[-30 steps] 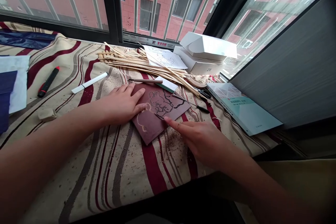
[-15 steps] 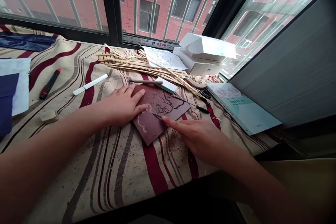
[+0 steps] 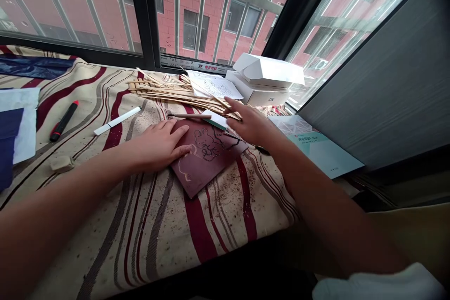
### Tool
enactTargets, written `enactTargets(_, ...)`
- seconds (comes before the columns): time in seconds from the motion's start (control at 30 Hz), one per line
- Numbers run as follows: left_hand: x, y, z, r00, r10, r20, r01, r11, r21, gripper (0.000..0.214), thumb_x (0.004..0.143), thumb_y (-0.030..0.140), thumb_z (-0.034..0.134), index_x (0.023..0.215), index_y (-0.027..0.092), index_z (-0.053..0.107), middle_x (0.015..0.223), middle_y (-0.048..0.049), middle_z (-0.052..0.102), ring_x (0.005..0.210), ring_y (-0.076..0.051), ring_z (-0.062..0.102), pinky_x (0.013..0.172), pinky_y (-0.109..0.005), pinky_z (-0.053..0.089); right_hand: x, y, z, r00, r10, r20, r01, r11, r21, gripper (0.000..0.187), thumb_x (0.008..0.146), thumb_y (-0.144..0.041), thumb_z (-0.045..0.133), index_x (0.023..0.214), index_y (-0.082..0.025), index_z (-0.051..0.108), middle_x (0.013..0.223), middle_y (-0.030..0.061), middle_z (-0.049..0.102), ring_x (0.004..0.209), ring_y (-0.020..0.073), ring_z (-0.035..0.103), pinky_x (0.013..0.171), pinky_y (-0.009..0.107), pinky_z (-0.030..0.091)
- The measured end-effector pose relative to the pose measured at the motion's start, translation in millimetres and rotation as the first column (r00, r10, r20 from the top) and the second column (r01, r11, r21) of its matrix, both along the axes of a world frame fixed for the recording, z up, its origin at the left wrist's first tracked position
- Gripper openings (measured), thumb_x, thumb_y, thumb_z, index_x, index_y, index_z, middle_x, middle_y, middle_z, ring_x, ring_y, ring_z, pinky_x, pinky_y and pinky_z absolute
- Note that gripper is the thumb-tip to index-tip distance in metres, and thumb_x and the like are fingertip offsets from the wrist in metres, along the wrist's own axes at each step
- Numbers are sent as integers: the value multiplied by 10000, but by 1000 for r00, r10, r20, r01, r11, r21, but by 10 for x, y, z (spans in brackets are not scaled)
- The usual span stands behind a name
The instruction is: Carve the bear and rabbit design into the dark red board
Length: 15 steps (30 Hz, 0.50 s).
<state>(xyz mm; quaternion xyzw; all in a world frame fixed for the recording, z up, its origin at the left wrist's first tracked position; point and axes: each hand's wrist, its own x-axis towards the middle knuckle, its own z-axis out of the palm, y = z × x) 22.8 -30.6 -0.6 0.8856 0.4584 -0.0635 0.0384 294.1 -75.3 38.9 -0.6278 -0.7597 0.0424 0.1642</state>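
My left hand [image 3: 160,143] lies flat with fingers spread on the left side of a reddish-brown carving board [image 3: 206,173]. A rabbit-like figure [image 3: 209,143] in dark lines and a pale grooved line [image 3: 183,168] mark its surface. Over the board's far right corner hovers my right hand [image 3: 249,122], index finger stretched out and apart from the others; no tool shows in it. Partly beneath that hand is a thin tool with a black handle [image 3: 262,150]. A white-and-green block [image 3: 216,120] and a slim brown-handled tool [image 3: 190,116] lie at the board's far edge.
Thin wooden strips [image 3: 168,93] and a drawing on paper [image 3: 214,85] lie behind, beside a white box [image 3: 267,79]. A book [image 3: 323,150] is at right. Leftward are a white pen [image 3: 117,120], a black-and-red marker [image 3: 63,121] and a grey lump [image 3: 62,164]. Crumbs dot the striped cloth [image 3: 154,225].
My right hand has lifted off the board's near part and moved away from me to its far right corner. The dark tip at its fingers is out of sight. My left hand stays on the board.
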Motion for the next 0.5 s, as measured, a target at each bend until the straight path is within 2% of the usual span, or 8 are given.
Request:
enactTargets(0.07, -23, 54, -11, 997, -48, 61, 48, 999, -1, 809, 1131, 656, 403, 1767, 156, 396, 1832, -212, 329, 1687, -391, 365, 1385, -527, 316, -29, 248, -17, 1000, -14, 20, 15, 999, -35, 739, 1034, -304, 697, 1713, -105, 484, 1468, 181, 752, 1342, 359, 688, 1122, 457, 535)
enactTargets(0.17, -46, 144, -32, 987, -78, 142, 83, 996, -29, 815, 1118, 624, 351, 1752, 113, 405, 1847, -183, 315, 1698, -361, 352, 1404, -509, 298, -37, 465, -124, 998, -53, 31, 54, 998, -43, 746, 1000, -267, 755, 1696, -144, 515, 1474, 167, 749, 1396, 390, 662, 1169, 494, 519)
enactTargets(0.23, -54, 198, -51, 977, -92, 195, 100, 994, -32, 825, 1106, 588, 314, 1752, 82, 391, 1854, -173, 304, 1716, -340, 321, 1421, -500, 269, 4, 528, -191, 997, -77, 22, 78, 996, -53, 608, 1018, -247, 741, 1606, -166, 612, 1454, 158, 752, 1378, 377, 671, 1162, 498, 531)
enactTargets(0.3, -58, 240, -69, 966, -111, 233, 119, 993, -22, 837, 1083, 571, 304, 1743, 67, 406, 1850, -166, 320, 1722, -327, 311, 1430, -501, 250, 74, 568, -229, 996, -95, 5, 95, 993, -76, 409, 1056, -308, 734, 1439, -166, 711, 1399, 150, 753, 1290, 337, 708, 1110, 506, 576)
enactTargets(0.37, -60, 267, -81, 956, -146, 254, 150, 989, 3, 819, 1067, 545, 295, 1705, 65, 479, 1829, -167, 368, 1708, -331, 341, 1429, -516, 255, 151, 604, -242, 995, -92, -24, 90, 991, -98, 324, 1077, -390, 735, 1307, -161, 735, 1312, 119, 750, 1179, 284, 733, 1040, 502, 617)
enactTargets(0.43, -62, 284, -83, 945, -190, 267, 186, 982, 38, 785, 1054, 506, 285, 1631, 66, 583, 1787, -175, 443, 1673, -341, 400, 1417, -528, 286, 223, 639, -243, 996, -56, -67, 49, 993, -108, 291, 1030, -386, 795, 1216, -170, 737, 1239, 86, 755, 1115, 257, 735, 1007, 475, 620)
enactTargets(0.5, -70, 295, -80, 934, -220, 281, 206, 975, 78, 761, 1041, 473, 280, 1552, 61, 664, 1723, -191, 527, 1624, -349, 468, 1398, -532, 328, 283, 654, -234, 993, -2, -118, -10, 995, -103, 238, 930, -298, 866, 1102, -185, 746, 1152, 71, 779, 1077, 265, 738, 992, 446, 597)
